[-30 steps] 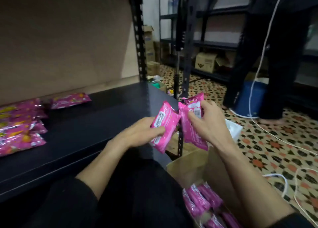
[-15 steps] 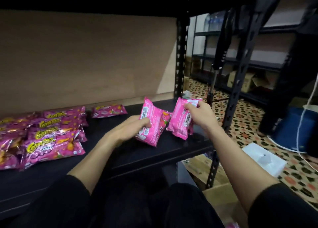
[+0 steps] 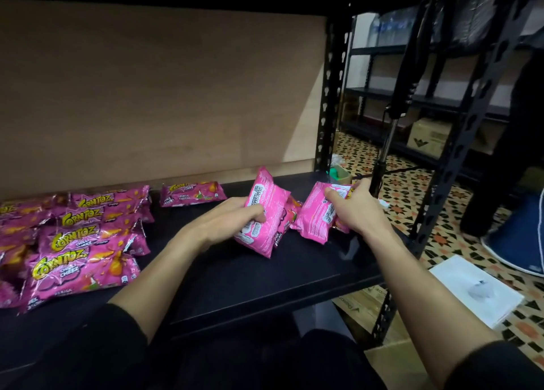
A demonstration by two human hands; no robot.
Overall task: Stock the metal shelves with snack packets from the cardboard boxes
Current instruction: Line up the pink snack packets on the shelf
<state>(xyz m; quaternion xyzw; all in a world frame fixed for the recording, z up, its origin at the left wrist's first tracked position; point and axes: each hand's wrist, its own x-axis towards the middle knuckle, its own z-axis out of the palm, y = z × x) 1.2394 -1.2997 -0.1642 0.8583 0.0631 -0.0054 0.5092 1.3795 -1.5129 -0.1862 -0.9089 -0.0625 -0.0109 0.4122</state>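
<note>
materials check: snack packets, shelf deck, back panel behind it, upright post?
Snack packets: probably glossy printed plastic film; it crinkles and catches highlights.
Shelf deck: smooth matte black; painted metal or laminated board, can't tell.
Back panel: matte brown sheet, looks like hardboard or cardboard.
Upright post: black painted metal, judging by the punched keyhole slots.

Pink packets (image 3: 85, 267) (yellow lettering), black shelf (image 3: 250, 280)
</note>
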